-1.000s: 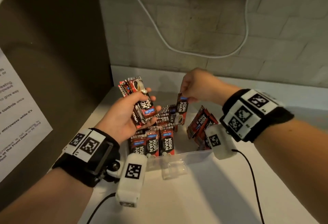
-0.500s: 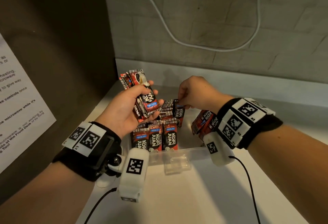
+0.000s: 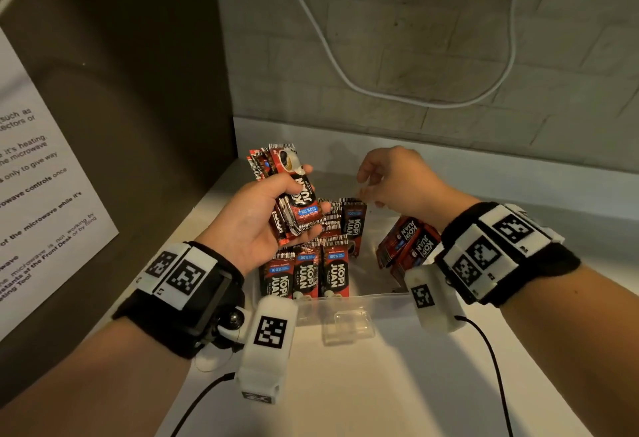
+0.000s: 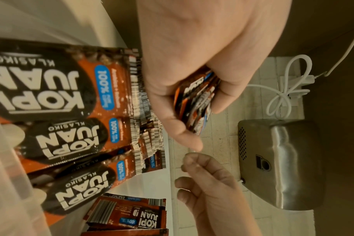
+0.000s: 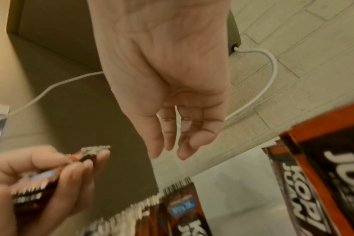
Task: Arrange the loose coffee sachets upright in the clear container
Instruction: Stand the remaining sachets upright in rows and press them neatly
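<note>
Red-and-black coffee sachets (image 3: 304, 272) stand upright in rows inside the clear container (image 3: 377, 301) on the white table (image 3: 380, 384), long axes vertical, printed fronts toward the person. Just above them, the left hand (image 3: 249, 215) holds a fanned bundle of sachets (image 3: 294, 194) in a closed grip, long axes tilted up and away. To its right, the right hand (image 3: 397, 177) hovers empty, fingers loosely curled. Below that hand, a few leaning sachets (image 3: 408, 243) tilt leftward in the container.
</note>
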A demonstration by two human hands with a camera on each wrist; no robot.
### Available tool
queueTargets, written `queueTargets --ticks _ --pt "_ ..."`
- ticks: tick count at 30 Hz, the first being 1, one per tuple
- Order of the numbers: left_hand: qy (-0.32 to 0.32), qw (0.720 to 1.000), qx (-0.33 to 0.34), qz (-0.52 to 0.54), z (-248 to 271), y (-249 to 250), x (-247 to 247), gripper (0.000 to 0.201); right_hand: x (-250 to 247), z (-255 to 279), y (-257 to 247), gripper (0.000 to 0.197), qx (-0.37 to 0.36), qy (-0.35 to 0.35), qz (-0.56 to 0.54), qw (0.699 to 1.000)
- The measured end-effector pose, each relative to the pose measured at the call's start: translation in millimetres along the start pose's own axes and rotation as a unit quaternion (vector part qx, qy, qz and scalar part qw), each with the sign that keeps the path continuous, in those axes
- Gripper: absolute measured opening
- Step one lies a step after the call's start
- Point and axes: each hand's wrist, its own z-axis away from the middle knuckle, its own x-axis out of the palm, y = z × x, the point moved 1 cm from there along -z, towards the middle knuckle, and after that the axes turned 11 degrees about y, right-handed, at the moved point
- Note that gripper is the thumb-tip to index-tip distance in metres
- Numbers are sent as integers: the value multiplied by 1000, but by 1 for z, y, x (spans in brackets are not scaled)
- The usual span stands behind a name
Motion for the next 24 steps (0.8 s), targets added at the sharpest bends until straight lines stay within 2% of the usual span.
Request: queueTargets --ticks 3,5,7,9,15,19,22,24 --pt "-4 999 2 -36 4 -4 3 15 -9 13 -6 15 59 24 -155 986" --pt "-10 998 7 -58 6 -8 6 12 -12 23 -13 18 97 5 -278 956" --pt "-19 997 16 -74 8 -11 11 13 -13 33 -20 13 107 -25 -342 933" --pt "-23 996 25 -84 9 -12 15 17 -11 41 -23 4 99 -43 -358 928" --pt "-14 996 40 -82 14 -6 19 14 -6 49 -25 8 128 -20 -376 917" --pt "-3 997 49 -53 16 -1 19 17 -1 54 -31 13 122 -58 -322 937" --pt "5 998 45 -44 17 2 17 10 0 53 -31 14 137 -11 -347 928" --pt "17 998 46 -40 16 6 14 6 -6 49 -29 21 179 47 -407 894"
